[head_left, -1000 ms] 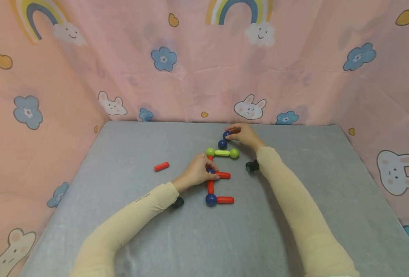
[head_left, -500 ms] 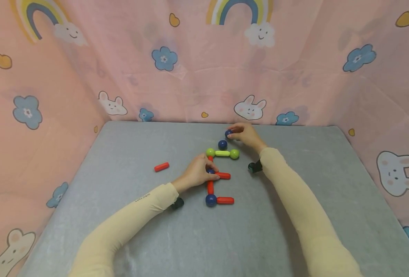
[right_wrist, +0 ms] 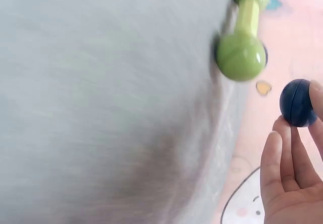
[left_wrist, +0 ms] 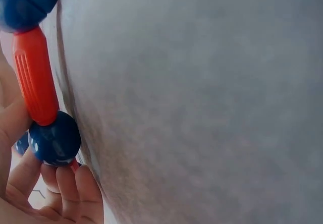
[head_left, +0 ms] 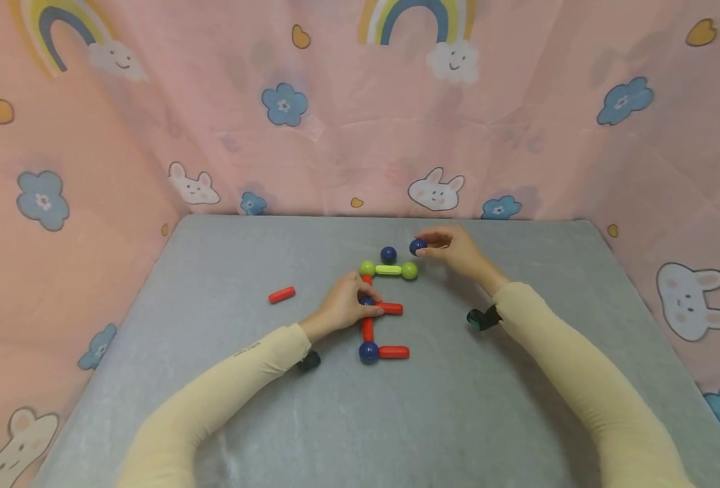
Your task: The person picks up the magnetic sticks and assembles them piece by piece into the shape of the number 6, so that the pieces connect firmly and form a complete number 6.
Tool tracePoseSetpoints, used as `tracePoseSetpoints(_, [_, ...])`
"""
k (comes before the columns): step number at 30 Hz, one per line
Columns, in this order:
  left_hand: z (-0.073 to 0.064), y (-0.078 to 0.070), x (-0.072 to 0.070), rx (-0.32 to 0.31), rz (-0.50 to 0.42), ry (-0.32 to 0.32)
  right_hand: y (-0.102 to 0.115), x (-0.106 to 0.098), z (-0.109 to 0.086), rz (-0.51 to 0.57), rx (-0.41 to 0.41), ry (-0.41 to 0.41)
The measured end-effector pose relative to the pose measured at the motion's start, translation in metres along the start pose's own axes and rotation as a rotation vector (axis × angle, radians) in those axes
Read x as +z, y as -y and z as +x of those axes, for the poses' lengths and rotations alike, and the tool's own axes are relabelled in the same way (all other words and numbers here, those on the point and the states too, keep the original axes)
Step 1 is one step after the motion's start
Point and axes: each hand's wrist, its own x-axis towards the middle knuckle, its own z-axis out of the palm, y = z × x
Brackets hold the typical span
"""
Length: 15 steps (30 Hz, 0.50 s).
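In the head view, my left hand (head_left: 340,308) grips the middle blue ball (head_left: 367,300) of a magnetic stick-and-ball figure, its thumb by a red stick (head_left: 392,308). Another red stick (head_left: 368,331) runs down to a lower blue ball (head_left: 369,352), which bears a red stick (head_left: 394,352) pointing right. At the figure's top, a light green stick (head_left: 388,270) joins two green balls (head_left: 409,271). My right hand (head_left: 460,256) pinches a separate blue ball (head_left: 417,247) between thumb and fingers, right of and beyond the green end; the right wrist view shows this blue ball (right_wrist: 297,103) too.
One loose blue ball (head_left: 388,255) lies just behind the green stick. To the left, a loose red stick (head_left: 282,295) rests on the grey table (head_left: 213,379). A pink printed curtain (head_left: 348,135) stands around the table's back and sides.
My right hand has drawn its blue ball away from the other loose blue ball, moving right and slightly nearer. The left hand keeps its place on the figure.
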Motion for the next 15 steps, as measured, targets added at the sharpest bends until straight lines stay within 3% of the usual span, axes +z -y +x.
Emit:
tracePoseSetpoints(9, [-0.002,-0.002,0.0,0.011,0.023,-0.023,-0.005,0.015,-0.053,0.023,0.044,0.075])
tracePoseSetpoints(15, [-0.002,-0.003,0.0,0.001,0.031,-0.021,-0.009,0.031,-0.071,0.042,0.096,0.131])
